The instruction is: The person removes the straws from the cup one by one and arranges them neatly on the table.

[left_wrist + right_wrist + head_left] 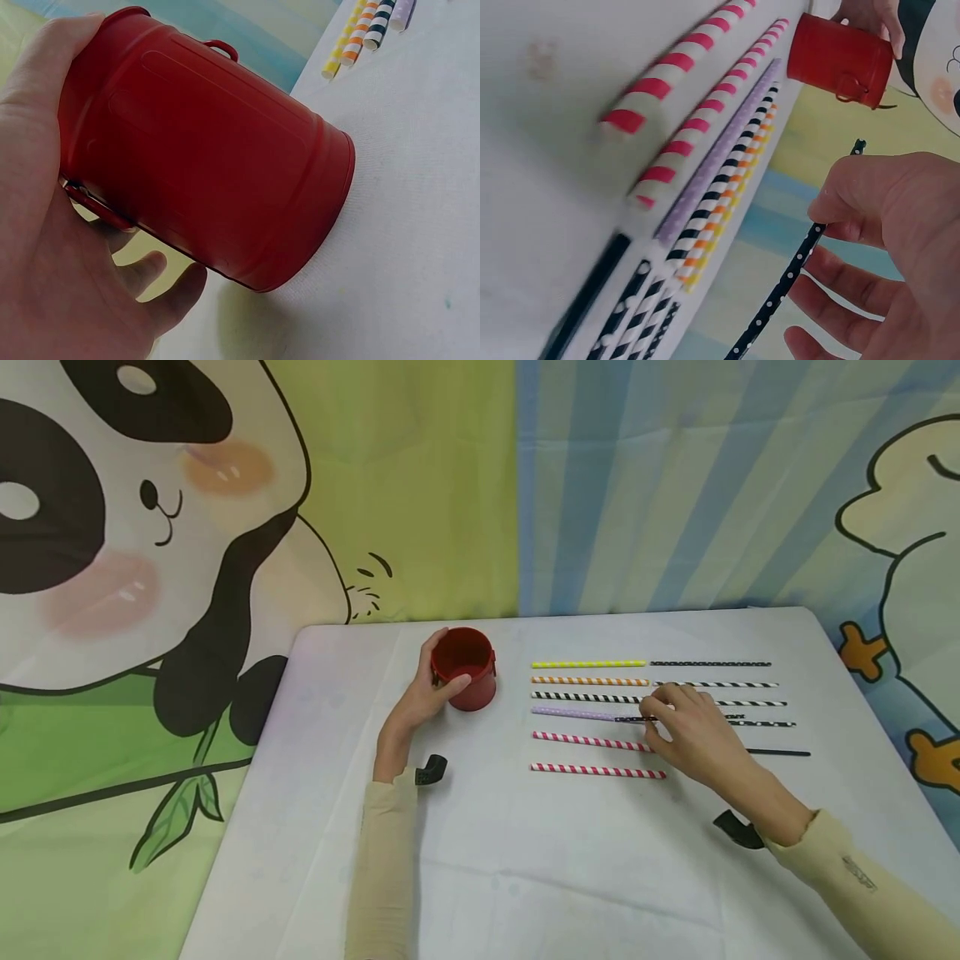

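Note:
My left hand holds a small red bucket by its upper left side, the thumb along the front near the rim. The bucket's mouth faces up, and the inside that shows is bare. In the left wrist view a small red loop sticks out from its wall. My right hand pinches a black straw with white dots between thumb and fingers, above the rows of straws. One end of it points left and overlaps the lavender straw in the head view.
A left column holds yellow, orange-striped, black-striped and two pink-striped straws. On the right lie several black-and-white straws and a plain black one. The white table meets a cartoon-printed curtain behind.

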`<action>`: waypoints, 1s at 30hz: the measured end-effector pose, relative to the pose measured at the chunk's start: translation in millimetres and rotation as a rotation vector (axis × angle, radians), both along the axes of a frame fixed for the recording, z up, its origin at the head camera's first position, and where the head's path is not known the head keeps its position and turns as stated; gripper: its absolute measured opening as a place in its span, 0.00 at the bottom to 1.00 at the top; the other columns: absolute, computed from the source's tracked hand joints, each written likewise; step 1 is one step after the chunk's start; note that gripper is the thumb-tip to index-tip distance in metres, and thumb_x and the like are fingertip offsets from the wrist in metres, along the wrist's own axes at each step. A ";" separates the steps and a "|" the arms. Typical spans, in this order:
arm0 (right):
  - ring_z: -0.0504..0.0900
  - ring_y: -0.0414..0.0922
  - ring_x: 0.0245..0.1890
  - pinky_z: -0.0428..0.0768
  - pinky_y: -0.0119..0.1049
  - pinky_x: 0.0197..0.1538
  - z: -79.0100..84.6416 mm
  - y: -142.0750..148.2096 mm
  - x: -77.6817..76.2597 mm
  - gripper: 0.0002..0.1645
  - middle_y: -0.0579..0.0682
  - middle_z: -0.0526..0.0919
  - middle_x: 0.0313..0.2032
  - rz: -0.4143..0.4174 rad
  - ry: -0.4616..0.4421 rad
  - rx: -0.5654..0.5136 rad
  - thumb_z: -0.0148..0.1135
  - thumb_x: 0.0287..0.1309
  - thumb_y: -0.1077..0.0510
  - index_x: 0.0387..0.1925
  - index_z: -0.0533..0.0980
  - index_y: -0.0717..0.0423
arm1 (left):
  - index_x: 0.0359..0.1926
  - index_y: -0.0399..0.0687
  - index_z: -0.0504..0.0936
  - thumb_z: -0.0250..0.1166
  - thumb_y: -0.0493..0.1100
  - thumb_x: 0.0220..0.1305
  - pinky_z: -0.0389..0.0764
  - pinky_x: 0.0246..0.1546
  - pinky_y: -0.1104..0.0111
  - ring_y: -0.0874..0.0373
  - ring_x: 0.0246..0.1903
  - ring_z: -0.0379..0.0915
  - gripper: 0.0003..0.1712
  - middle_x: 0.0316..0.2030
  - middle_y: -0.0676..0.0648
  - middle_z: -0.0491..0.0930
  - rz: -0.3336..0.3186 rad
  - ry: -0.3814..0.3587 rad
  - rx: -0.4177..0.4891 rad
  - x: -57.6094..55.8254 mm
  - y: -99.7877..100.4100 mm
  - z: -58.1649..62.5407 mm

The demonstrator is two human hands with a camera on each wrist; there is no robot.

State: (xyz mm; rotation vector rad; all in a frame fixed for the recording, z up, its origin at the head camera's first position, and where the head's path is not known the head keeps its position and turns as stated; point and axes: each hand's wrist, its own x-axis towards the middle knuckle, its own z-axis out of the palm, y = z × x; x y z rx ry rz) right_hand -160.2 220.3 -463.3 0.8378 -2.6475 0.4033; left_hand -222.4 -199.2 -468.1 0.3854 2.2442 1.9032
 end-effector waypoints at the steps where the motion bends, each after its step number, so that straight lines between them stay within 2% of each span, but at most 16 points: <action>1: 0.77 0.56 0.39 0.72 0.52 0.40 -0.8 3.0 2.1 0.11 0.52 0.79 0.38 -0.003 -0.001 0.003 0.66 0.49 0.65 0.36 0.78 0.52 | 0.79 0.52 0.41 0.65 0.40 0.66 0.64 0.70 0.43 0.40 0.74 0.49 0.51 0.74 0.39 0.55 -0.001 0.001 0.003 -0.3 -0.1 0.3; 8: 0.78 0.55 0.36 0.72 0.50 0.37 -5.3 27.9 13.9 0.14 0.52 0.79 0.36 -0.045 0.005 0.028 0.70 0.45 0.66 0.36 0.79 0.53 | 0.79 0.56 0.42 0.64 0.39 0.66 0.65 0.70 0.44 0.45 0.74 0.50 0.50 0.73 0.42 0.55 0.004 -0.016 -0.002 -1.5 -0.1 1.3; 17: 0.74 0.48 0.30 0.70 0.44 0.31 -9.4 49.6 30.6 0.15 0.51 0.79 0.34 -0.072 0.003 0.086 0.72 0.42 0.66 0.35 0.79 0.52 | 0.79 0.54 0.41 0.64 0.40 0.66 0.67 0.69 0.44 0.44 0.74 0.49 0.51 0.74 0.42 0.55 -0.002 -0.015 -0.010 0.5 -0.4 0.3; 20: 0.74 0.47 0.28 0.71 0.43 0.30 -11.0 55.0 37.1 0.14 0.49 0.78 0.30 -0.092 -0.025 0.110 0.73 0.42 0.65 0.34 0.79 0.52 | 0.79 0.57 0.42 0.64 0.40 0.66 0.68 0.68 0.45 0.46 0.74 0.50 0.51 0.73 0.43 0.55 -0.001 -0.023 -0.009 1.2 -0.7 0.0; 24: 0.73 0.47 0.27 0.72 0.44 0.30 -14.7 61.1 44.4 0.14 0.48 0.77 0.28 -0.127 -0.110 0.146 0.74 0.44 0.64 0.34 0.80 0.52 | 0.79 0.55 0.42 0.64 0.40 0.66 0.68 0.68 0.45 0.46 0.73 0.50 0.51 0.73 0.43 0.55 -0.002 -0.016 -0.006 0.7 -0.7 -0.4; 30: 0.75 0.49 0.28 0.74 0.48 0.31 -25.5 68.4 49.1 0.13 0.50 0.79 0.31 -0.150 -0.168 0.159 0.73 0.45 0.64 0.34 0.81 0.52 | 0.79 0.55 0.42 0.64 0.40 0.66 0.68 0.68 0.46 0.48 0.73 0.51 0.51 0.73 0.43 0.56 -0.006 -0.010 -0.009 -1.0 -1.3 -2.2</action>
